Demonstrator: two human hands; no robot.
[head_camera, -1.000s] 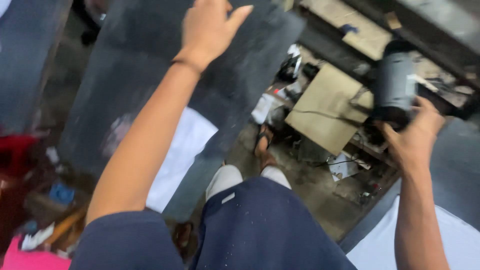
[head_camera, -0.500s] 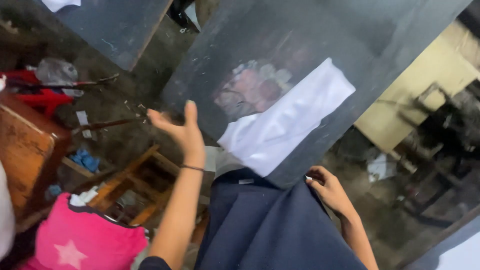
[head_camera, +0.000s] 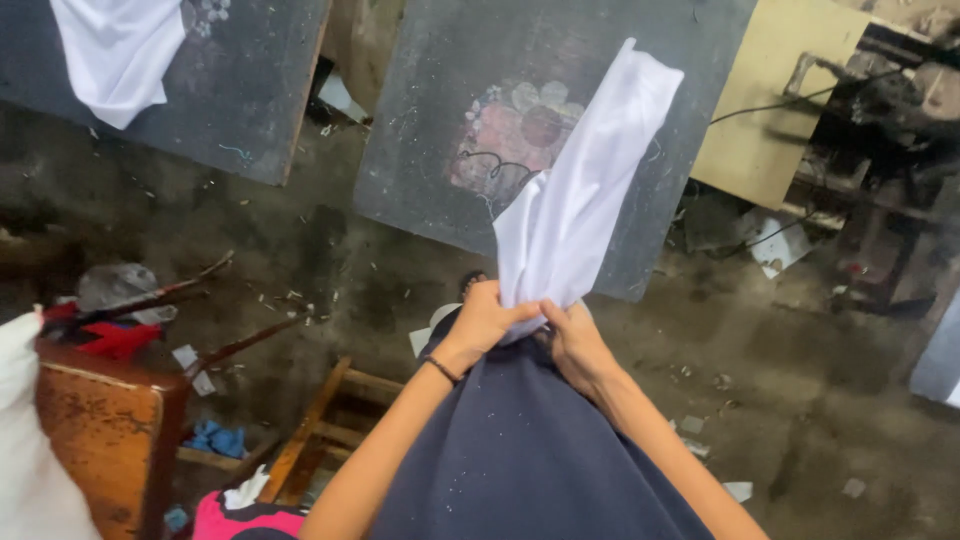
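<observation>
Both hands meet over the person's lap: the left hand (head_camera: 485, 322) and the right hand (head_camera: 577, 340) each have their grip clenched on the gathered lower end of a white cloth (head_camera: 585, 190). The cloth rises from the fists and drapes onto the dark slanted board (head_camera: 440, 120) ahead. A wooden frame (head_camera: 325, 425) lies on the dirty floor (head_camera: 820, 400) at lower left
</observation>
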